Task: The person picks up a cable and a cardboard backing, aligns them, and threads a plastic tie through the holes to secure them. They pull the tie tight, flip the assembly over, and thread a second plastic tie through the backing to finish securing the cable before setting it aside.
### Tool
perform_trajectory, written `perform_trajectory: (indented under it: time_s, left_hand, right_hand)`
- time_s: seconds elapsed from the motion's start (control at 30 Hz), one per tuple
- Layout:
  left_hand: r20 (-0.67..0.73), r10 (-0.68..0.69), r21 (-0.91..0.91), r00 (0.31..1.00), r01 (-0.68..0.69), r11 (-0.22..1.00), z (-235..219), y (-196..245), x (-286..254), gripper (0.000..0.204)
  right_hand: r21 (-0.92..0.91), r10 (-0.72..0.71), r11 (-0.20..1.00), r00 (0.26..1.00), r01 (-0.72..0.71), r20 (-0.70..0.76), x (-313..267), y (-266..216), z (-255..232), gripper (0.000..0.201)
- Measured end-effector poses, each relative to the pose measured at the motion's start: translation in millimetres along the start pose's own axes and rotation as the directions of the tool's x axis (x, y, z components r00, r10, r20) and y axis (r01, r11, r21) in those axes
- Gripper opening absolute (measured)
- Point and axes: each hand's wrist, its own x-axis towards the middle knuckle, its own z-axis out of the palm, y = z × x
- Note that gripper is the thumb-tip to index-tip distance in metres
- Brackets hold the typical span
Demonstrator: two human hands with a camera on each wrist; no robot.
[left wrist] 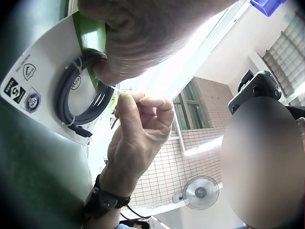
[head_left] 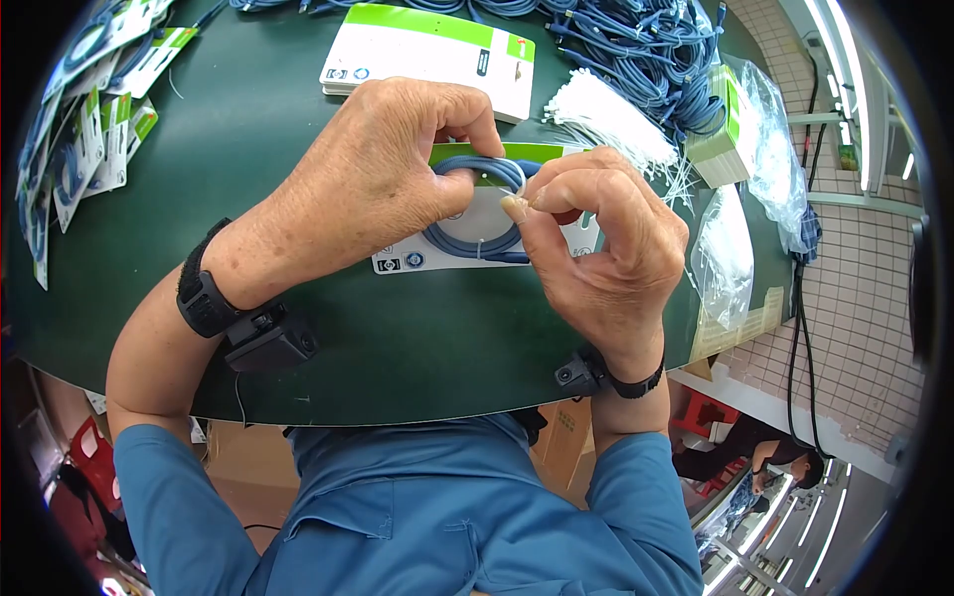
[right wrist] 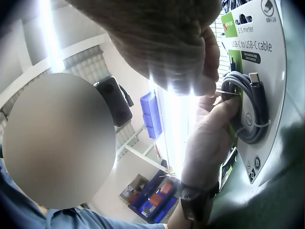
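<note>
A coiled blue-grey USB-C cable (head_left: 437,238) lies against a white and green packaging card (head_left: 397,253) on the table in front of the person. The left hand (head_left: 397,149) grips the coil at its upper left, thumb on the cable and index finger bent near the card's green top. At the coil's upper right, the right hand (head_left: 616,238) pinches the end of a thin white cable tie (right wrist: 228,92) between thumb and index finger. White ties also go round the coil (left wrist: 64,95) at other spots, and a plug (right wrist: 254,78) shows in the right wrist view.
Behind the hands lies a stack of cards (head_left: 427,50). Loose white cable ties (head_left: 606,109) and a heap of blue cables (head_left: 636,50) are at the back right, near another card stack (head_left: 720,154) and plastic bags (head_left: 725,258). Carded cables (head_left: 89,149) pile up at left.
</note>
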Motion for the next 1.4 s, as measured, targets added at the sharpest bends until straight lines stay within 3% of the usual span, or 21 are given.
perform_trajectory:
  time_s: [0.43, 0.67, 0.8, 1.07, 1.33, 1.4]
  left_hand:
    - [0.039, -0.043, -0.011, 0.998, 0.044, 0.999, -0.8, 3.8, -0.2, 0.020]
    - [0.032, -0.055, -0.072, 0.998, 0.057, 0.996, 3.0, -4.4, -0.4, 0.019]
    - [0.026, -0.039, -0.062, 0.999, 0.041, 0.997, 1.5, -3.6, 0.3, 0.020]
    - [0.066, -0.056, -0.004, 0.996, 0.056, 0.998, -2.5, -0.4, 0.5, 0.019]
    - [0.004, -0.026, -0.080, 1.000, 0.026, 0.996, 1.6, -5.1, 0.1, 0.019]
    - [0.043, -0.058, -0.091, 0.997, 0.062, 0.994, -0.9, -4.1, 0.8, 0.018]
  right_hand:
    - [-0.021, -0.033, 0.999, 0.999, 0.034, 0.035, 1.0, 4.0, 3.1, 0.023]
    - [-0.128, -0.218, 0.965, 0.973, 0.227, 0.082, 4.1, 8.9, 3.9, 0.022]
    - [-0.077, -0.140, 0.987, 0.990, 0.141, 0.014, 0.4, 9.0, 6.9, 0.022]
    - [-0.093, -0.127, 0.988, 0.992, 0.126, -0.002, 0.2, 7.3, 9.5, 0.022]
    - [-0.125, -0.218, 0.967, 0.975, 0.223, 0.054, 3.3, 8.7, 9.9, 0.026]
    - [-0.148, -0.231, 0.959, 0.970, 0.241, 0.081, 3.0, 9.1, 9.8, 0.027]
